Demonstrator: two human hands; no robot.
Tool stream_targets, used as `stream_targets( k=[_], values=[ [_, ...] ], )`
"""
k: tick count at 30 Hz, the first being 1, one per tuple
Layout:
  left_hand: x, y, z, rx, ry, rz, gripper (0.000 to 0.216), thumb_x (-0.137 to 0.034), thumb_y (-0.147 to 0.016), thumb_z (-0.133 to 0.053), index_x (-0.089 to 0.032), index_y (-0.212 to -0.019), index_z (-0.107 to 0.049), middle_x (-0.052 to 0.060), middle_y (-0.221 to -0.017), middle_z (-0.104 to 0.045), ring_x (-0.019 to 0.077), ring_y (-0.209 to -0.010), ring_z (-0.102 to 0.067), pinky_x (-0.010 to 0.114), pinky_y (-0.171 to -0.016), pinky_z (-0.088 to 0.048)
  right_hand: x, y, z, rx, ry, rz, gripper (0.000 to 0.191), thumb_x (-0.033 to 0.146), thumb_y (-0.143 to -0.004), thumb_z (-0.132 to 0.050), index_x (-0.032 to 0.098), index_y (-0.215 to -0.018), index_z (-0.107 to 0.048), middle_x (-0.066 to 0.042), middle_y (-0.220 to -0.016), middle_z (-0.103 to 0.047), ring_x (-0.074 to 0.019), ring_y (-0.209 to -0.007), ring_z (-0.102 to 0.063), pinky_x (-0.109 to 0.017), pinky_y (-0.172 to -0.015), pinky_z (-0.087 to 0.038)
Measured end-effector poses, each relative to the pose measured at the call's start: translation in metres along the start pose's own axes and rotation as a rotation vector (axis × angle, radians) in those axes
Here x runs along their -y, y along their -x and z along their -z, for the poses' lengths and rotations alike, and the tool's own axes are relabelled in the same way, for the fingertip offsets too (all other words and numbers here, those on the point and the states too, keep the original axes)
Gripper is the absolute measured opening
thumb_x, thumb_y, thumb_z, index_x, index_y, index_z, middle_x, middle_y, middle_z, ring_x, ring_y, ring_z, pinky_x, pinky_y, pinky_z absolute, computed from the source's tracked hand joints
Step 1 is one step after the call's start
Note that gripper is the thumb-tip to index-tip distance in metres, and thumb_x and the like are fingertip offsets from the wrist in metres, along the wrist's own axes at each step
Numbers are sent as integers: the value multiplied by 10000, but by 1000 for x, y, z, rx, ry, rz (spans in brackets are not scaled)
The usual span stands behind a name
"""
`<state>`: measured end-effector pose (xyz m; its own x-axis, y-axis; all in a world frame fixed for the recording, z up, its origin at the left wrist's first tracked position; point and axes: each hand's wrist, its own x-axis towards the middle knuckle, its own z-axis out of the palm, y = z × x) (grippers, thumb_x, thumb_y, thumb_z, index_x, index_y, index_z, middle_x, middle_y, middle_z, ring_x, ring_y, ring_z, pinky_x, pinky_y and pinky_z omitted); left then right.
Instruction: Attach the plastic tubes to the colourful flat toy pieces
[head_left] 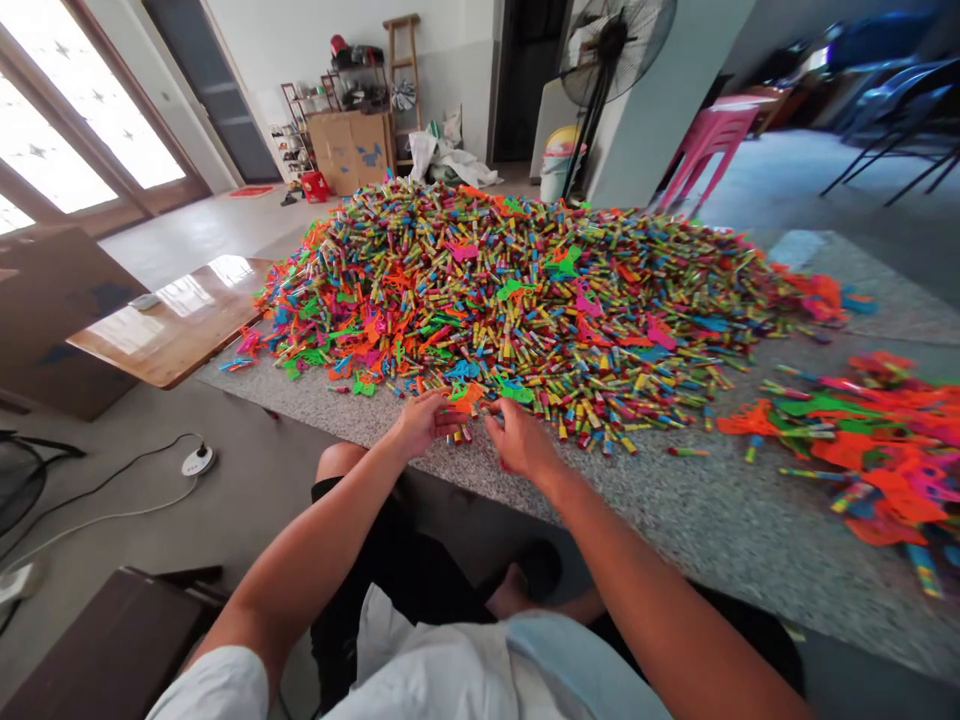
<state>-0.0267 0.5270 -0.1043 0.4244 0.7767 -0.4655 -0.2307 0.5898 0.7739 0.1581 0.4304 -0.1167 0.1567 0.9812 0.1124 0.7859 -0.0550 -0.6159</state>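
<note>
A huge heap of small multicoloured tubes and flat plastic pieces [525,290] covers a speckled granite table [675,510]. My left hand [424,422] and my right hand [517,440] meet at the heap's near edge, fingers curled. Between them sits an orange plastic piece [469,398], which the left hand's fingers pinch. The right hand's fingers are closed beside it on something I cannot make out. A second, smaller pile of orange and green flat pieces [877,450] lies at the right.
A wooden table top [172,330] adjoins the granite one at the left. A power strip with cables [197,461] lies on the floor. A standing fan [611,50], a pink stool [709,135], a cardboard box [351,150] and shelves stand behind.
</note>
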Motion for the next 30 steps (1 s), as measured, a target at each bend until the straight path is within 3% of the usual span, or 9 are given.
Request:
stream_targets(
  k=[2, 5, 9, 12, 16, 23, 27, 30],
  values=[
    [4, 3, -7, 48, 17, 2, 271, -85, -879, -650, -158, -1140, -639, 63, -821, -773, 223, -676, -794, 265, -554, -613, 2, 4, -6, -22, -267, -16, 174, 300, -1021, -548, 199, -1141, -624, -109, -1108, -757, -245, -1041, -730, -363, -901, -549],
    [10, 6, -13, 114, 22, -34, 211, -93, -858, -720, -142, -1058, -670, 81, -872, -797, 200, -729, -797, 256, -631, -632, 6, 10, -11, -61, -554, -54, 213, 394, -1005, -547, 214, -1088, -622, -76, -978, -756, -215, -842, -723, -324, -728, -558],
    [14, 5, -15, 122, -28, -95, 230, -188, -817, -849, -135, -996, -715, 89, -927, -813, 187, -763, -793, 242, -652, -617, 6, 17, -8, -93, -761, -170, 321, 498, -950, -608, 218, -1096, -667, -20, -805, -689, -159, -550, -573, -281, -490, -454],
    [14, 4, -15, 99, -20, -120, 257, -254, -815, -879, -143, -983, -720, 96, -944, -821, 206, -822, -805, 267, -720, -627, 4, 20, -4, -74, -886, -216, 346, 521, -897, -670, 222, -1069, -697, 8, -740, -640, -136, -489, -507, -269, -429, -410],
    [16, 5, -16, 121, -9, -118, 252, -259, -822, -875, -145, -991, -726, 106, -967, -828, 225, -881, -812, 313, -816, -644, 4, 20, 1, -63, -916, -214, 371, 507, -852, -722, 207, -1069, -731, 11, -723, -635, -124, -489, -511, -262, -435, -430],
    [19, 9, -19, 131, 9, -124, 267, -257, -814, -886, -143, -982, -713, 93, -949, -826, 198, -832, -807, 279, -776, -641, 4, 23, 6, -43, -935, -217, 460, 496, -840, -718, 170, -1161, -763, 24, -688, -621, -120, -488, -517, -241, -417, -423],
    [19, 10, -21, 140, -9, -119, 283, -253, -819, -887, -140, -1013, -715, 86, -957, -826, 170, -789, -791, 287, -797, -637, 1, 24, 6, -76, -844, -192, 456, 470, -854, -699, 151, -1168, -781, 31, -606, -606, -130, -500, -544, -245, -469, -447],
    [19, 13, -23, 147, -37, -137, 291, -274, -816, -894, -143, -999, -710, 86, -959, -823, 172, -801, -791, 286, -797, -634, -1, 23, 7, -74, -898, -178, 448, 465, -836, -717, 150, -1148, -776, 30, -637, -620, -131, -518, -562, -256, -498, -467]
  ],
)
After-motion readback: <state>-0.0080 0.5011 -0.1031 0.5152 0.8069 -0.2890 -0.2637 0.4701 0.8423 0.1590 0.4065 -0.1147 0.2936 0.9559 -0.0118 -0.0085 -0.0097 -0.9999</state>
